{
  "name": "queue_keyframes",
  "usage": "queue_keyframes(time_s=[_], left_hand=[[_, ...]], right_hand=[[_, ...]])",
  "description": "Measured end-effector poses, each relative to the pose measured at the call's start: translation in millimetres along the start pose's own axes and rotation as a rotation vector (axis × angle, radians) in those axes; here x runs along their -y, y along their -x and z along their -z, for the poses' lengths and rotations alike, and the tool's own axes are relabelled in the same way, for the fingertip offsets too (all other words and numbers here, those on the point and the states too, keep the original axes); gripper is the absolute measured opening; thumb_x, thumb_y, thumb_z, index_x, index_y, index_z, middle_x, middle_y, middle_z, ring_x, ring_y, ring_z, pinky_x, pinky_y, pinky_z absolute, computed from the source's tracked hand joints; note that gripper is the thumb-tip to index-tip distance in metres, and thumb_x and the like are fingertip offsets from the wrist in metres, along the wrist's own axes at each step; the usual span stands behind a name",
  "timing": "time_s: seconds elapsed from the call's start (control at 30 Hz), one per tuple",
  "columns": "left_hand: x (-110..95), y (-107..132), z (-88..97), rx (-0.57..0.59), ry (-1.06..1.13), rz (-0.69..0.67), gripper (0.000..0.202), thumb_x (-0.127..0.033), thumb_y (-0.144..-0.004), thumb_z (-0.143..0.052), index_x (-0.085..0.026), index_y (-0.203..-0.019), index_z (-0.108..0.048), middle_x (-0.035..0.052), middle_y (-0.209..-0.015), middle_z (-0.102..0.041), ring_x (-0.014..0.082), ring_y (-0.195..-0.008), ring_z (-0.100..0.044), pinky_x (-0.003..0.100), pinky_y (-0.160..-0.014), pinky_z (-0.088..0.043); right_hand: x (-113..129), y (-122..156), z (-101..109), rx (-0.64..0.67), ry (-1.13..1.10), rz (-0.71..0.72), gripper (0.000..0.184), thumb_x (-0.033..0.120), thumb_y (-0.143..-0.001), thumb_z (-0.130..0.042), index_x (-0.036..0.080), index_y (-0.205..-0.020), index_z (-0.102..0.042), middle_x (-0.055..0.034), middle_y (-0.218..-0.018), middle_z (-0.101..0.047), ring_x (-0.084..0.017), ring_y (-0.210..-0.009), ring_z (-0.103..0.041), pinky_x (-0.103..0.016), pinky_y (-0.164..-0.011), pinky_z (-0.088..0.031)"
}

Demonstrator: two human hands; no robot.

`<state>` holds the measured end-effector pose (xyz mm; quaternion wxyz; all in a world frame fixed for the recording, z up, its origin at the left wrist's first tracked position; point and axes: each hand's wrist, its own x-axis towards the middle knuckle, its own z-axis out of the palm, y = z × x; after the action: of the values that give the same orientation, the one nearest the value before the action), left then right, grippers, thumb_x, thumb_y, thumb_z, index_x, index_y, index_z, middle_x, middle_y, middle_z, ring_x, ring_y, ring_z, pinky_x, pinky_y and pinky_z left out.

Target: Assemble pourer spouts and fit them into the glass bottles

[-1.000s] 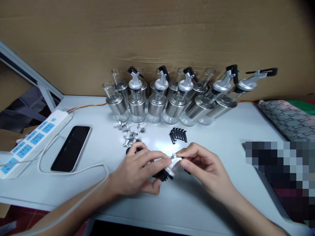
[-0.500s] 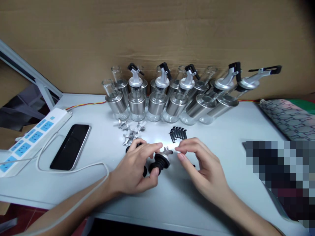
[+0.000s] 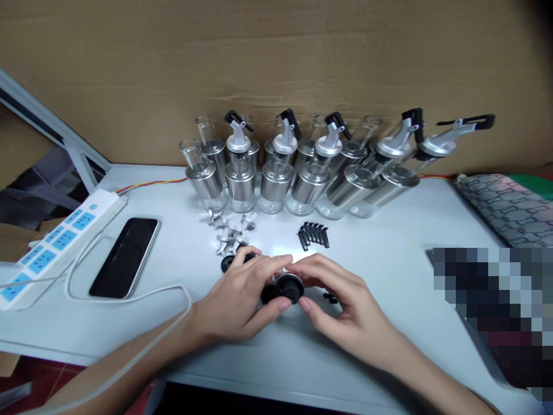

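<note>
A bottle pourer (image 3: 290, 288) with a black rubber stopper and a silver rim is held over the table, its stopper end facing me. My left hand (image 3: 248, 291) grips it from the left with thumb and fingers. From the other side, my right hand (image 3: 341, 294) has its thumb and fingertips closed on the rim. The spout is hidden behind the fingers. Black stopper parts (image 3: 227, 263) lie partly under my left hand. Silver spout pieces (image 3: 233, 233) are heaped just beyond it. Small black levers (image 3: 313, 235) lie in a row past my right hand.
Glass bottles with steel sleeves (image 3: 276, 181) stand at the back, several fitted with pourers (image 3: 285, 135). To the left are a phone (image 3: 124, 257), a white power strip (image 3: 60, 242) and a cable (image 3: 147, 293) crossing my left forearm. Small black pieces (image 3: 330, 298) lie by my right hand.
The pourer has turned so its stopper end now faces me. My right hand has moved left onto it, from a short distance away.
</note>
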<state>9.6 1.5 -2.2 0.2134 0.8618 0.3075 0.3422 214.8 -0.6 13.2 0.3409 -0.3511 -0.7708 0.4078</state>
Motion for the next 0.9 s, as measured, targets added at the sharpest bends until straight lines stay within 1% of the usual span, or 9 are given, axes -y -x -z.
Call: queue_keyframes(time_s=[0.1,0.2,0.3,0.37,0.43,0.53,0.67,0.8,0.9], left_hand=[[-1.4,-1.0,1.5,0.023,-0.008,0.045,0.036,-0.033,-0.098,-0.040,-0.020,-0.129,-0.029,0.0075,-0.103,-0.064,0.0178,-0.082,-0.061,0.042,-0.094,-0.037],[-1.6,-2.6,3.4,0.055,-0.029,0.109,0.027,-0.041,-0.097,-0.041,-0.020,-0.114,-0.039,0.0039,-0.093,-0.064,0.0175,-0.079,-0.060,0.039,-0.090,-0.039],[-0.5,-4.3,3.9,0.089,-0.048,0.143,0.031,-0.049,-0.096,-0.039,-0.019,-0.093,-0.046,0.0014,-0.081,-0.061,0.0165,-0.074,-0.057,0.038,-0.086,-0.041],[-0.1,-4.7,3.3,0.125,-0.042,0.136,0.034,-0.048,-0.096,-0.037,-0.018,-0.087,-0.047,0.0015,-0.079,-0.060,0.0161,-0.072,-0.056,0.037,-0.085,-0.040],[-0.3,-4.5,2.2,0.143,-0.038,0.124,0.031,-0.044,-0.096,-0.037,-0.017,-0.084,-0.048,0.0015,-0.076,-0.060,0.0159,-0.071,-0.056,0.037,-0.084,-0.040],[-0.9,-3.5,0.7,0.131,-0.048,0.123,0.027,-0.039,-0.094,-0.040,-0.017,-0.081,-0.048,0.0004,-0.072,-0.058,0.0151,-0.068,-0.054,0.036,-0.083,-0.040],[-0.9,-2.5,-0.2,0.123,-0.048,0.137,0.022,-0.036,-0.091,-0.042,-0.017,-0.082,-0.049,-0.0004,-0.071,-0.057,0.0149,-0.067,-0.054,0.037,-0.084,-0.039],[-1.0,-2.5,-0.6,0.138,-0.047,0.143,0.017,-0.032,-0.085,-0.043,-0.017,-0.084,-0.050,0.0010,-0.073,-0.058,0.0163,-0.069,-0.055,0.040,-0.084,-0.040],[-0.7,-3.0,-0.9,0.133,-0.060,0.136,0.015,-0.031,-0.082,-0.042,-0.018,-0.083,-0.049,0.0016,-0.073,-0.058,0.0170,-0.069,-0.055,0.041,-0.084,-0.041]], right_hand=[[0.1,-0.3,-1.1,-0.003,-0.008,-0.012,0.035,0.009,-0.083,-0.055,0.026,-0.114,-0.059,-0.0029,-0.100,-0.061,-0.013,-0.091,-0.061,-0.024,-0.079,-0.051],[1.1,-0.2,-2.1,-0.046,-0.004,0.005,0.038,0.006,-0.080,-0.054,0.023,-0.114,-0.059,-0.0033,-0.099,-0.061,-0.013,-0.092,-0.061,-0.022,-0.079,-0.051],[1.9,0.1,-2.2,-0.083,0.002,0.018,0.041,0.005,-0.079,-0.054,0.022,-0.115,-0.059,-0.0036,-0.099,-0.061,-0.012,-0.091,-0.061,-0.021,-0.077,-0.051],[1.9,0.3,-1.7,-0.075,0.011,0.018,0.040,0.005,-0.078,-0.055,0.021,-0.114,-0.059,-0.0038,-0.099,-0.061,-0.013,-0.091,-0.061,-0.021,-0.077,-0.052],[1.5,0.4,-1.3,-0.048,0.021,0.015,0.038,0.006,-0.078,-0.055,0.021,-0.113,-0.060,-0.0042,-0.099,-0.062,-0.013,-0.091,-0.061,-0.022,-0.078,-0.052],[1.0,-0.1,-1.5,-0.026,0.029,0.002,0.038,0.006,-0.078,-0.054,0.019,-0.112,-0.060,-0.0047,-0.099,-0.062,-0.014,-0.093,-0.062,-0.023,-0.079,-0.052],[2.2,-1.2,-2.8,-0.039,0.025,-0.020,0.036,0.006,-0.077,-0.054,0.018,-0.109,-0.060,-0.0048,-0.097,-0.062,-0.013,-0.091,-0.062,-0.022,-0.078,-0.051],[5.0,-1.6,-3.7,-0.050,0.022,-0.050,0.033,0.005,-0.076,-0.053,0.018,-0.105,-0.061,-0.0044,-0.094,-0.062,-0.013,-0.087,-0.062,-0.021,-0.076,-0.051],[5.8,-1.6,-3.6,-0.043,0.019,-0.059,0.032,0.006,-0.077,-0.053,0.017,-0.105,-0.062,-0.0048,-0.094,-0.062,-0.013,-0.086,-0.062,-0.022,-0.075,-0.051]])
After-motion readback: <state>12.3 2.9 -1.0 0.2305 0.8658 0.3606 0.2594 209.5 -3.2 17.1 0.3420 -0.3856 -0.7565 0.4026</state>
